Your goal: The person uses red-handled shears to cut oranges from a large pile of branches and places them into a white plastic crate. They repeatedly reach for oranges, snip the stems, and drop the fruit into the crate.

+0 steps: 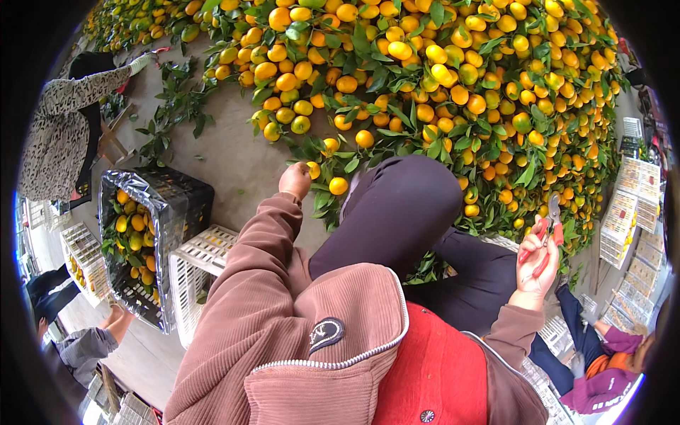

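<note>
A large heap of orange and yellow-green citrus fruit (425, 69) with leaves lies before me, spreading from the upper left down to the right. My left hand (295, 180), its fingers curled, is at an orange citrus fruit (314, 170) at the heap's near edge; whether it grips the fruit or its stem is hard to tell. Just to the right lies another orange fruit (338, 186). In my right hand (536, 260), palm turned up, rest red-handled pruning shears (550, 228), blades pointing up, beside the heap's lower right edge.
Left of me stand a plastic-lined black crate (159, 212) holding fruit and leaves, and a white plastic crate (183, 287). Cut leafy twigs (175, 101) lie on the concrete floor. Co-workers are at the left and lower right edges. White crates (619, 228) stand along the right.
</note>
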{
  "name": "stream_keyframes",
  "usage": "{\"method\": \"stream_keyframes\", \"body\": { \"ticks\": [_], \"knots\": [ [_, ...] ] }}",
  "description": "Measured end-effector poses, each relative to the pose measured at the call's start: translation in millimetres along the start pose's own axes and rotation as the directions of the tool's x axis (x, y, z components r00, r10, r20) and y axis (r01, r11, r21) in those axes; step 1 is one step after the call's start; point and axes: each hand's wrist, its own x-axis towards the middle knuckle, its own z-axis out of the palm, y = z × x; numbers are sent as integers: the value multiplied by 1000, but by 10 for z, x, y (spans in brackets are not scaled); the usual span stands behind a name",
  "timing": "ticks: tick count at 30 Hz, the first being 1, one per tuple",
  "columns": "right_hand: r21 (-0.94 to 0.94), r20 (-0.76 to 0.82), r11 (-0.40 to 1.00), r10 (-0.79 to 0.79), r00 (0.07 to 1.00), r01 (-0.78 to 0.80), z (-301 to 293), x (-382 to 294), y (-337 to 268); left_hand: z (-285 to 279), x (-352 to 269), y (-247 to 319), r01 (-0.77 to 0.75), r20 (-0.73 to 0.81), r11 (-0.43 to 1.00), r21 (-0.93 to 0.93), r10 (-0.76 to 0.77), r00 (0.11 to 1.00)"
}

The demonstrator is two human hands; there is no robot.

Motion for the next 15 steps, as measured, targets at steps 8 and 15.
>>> {"method": "stream_keyframes", "body": {
  "ticks": [8,15],
  "knots": [
    [-97,-105,995,30,994,-40,159,38,85,280,463,474,-528,13,735,426,579,816],
    [-172,-120,984,18,993,-39,146,47,93,212,847,733,-121,124,976,182,99,987]
  ]
}}
